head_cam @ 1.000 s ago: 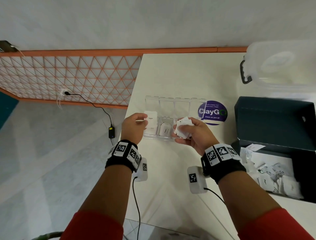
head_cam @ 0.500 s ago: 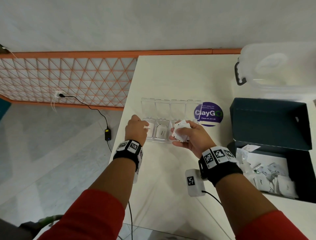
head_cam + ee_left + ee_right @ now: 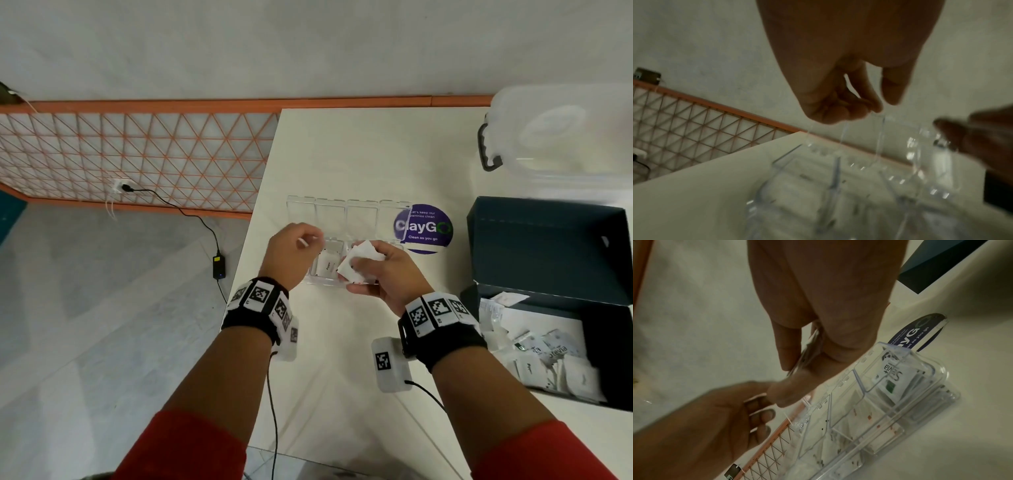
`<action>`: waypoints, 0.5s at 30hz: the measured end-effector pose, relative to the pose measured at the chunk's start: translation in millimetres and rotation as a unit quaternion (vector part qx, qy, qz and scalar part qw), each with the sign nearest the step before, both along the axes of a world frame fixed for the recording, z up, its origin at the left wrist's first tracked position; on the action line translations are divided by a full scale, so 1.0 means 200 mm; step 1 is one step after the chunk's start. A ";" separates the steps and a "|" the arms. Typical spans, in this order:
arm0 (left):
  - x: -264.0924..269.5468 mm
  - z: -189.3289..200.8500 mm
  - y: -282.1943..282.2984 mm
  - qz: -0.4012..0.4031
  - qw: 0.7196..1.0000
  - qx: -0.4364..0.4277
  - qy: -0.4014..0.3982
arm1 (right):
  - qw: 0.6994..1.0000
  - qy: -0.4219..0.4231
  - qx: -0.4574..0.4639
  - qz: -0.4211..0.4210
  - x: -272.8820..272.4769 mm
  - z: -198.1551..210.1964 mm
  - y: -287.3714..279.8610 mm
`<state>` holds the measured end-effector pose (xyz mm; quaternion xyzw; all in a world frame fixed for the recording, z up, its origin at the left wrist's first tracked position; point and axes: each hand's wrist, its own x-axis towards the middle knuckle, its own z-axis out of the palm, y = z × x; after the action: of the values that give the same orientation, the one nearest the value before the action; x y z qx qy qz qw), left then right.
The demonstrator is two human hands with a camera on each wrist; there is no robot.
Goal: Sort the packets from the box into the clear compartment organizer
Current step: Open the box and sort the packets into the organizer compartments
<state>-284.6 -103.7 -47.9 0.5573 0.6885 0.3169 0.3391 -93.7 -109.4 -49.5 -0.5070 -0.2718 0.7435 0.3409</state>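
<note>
head view: right hand (image 3: 380,270) grips packets (image 3: 359,260); left hand (image 3: 291,253) loosely curled, empty.

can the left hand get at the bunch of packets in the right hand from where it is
Probably yes. The left hand hovers over the clear organizer, holding nothing, right beside the right hand, which pinches the bunch of packets up in the open. Nothing lies between them.

sleeves (image 3: 185,445): red | wristbands (image 3: 255,310): black, square-code tags | wrist cameras (image 3: 390,365): white, black cables
</note>
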 end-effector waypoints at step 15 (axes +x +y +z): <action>0.01 0.06 0.00 -0.073 0.983 -0.030 -0.165 | 1.000 0.011 -0.014 -0.021 0.04 -0.01 0.01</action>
<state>-282.0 -104.6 -36.0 0.5363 0.5896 0.3581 0.4864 -85.6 -107.4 -50.8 -0.5092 -0.2471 0.7455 0.3519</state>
